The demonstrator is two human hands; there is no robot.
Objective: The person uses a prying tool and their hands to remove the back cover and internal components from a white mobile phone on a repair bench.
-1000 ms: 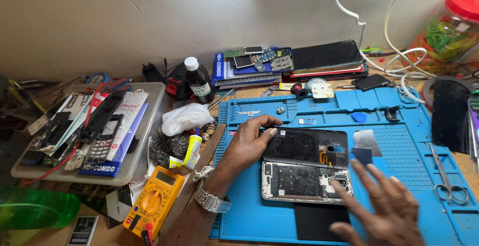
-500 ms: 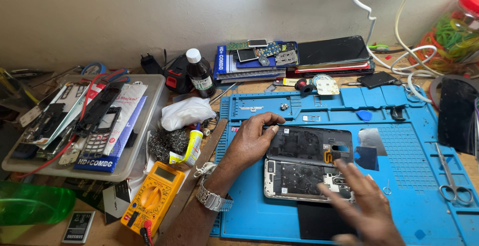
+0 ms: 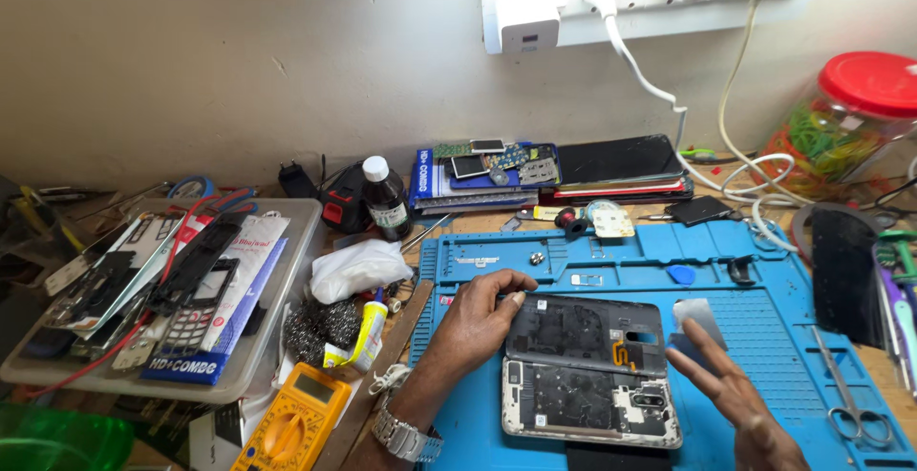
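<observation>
Head view: hands (image 3: 611, 356) at opened phone's (image 3: 587, 371) edges, perhaps touching.

Left hand (image 3: 478, 313) fingertips on top edge of opened phone (image 3: 587, 371) on blue mat (image 3: 764, 337). Right hand (image 3: 735, 395) open, just beside phone's right edge. Scissors (image 3: 845, 399) nearby.
</observation>
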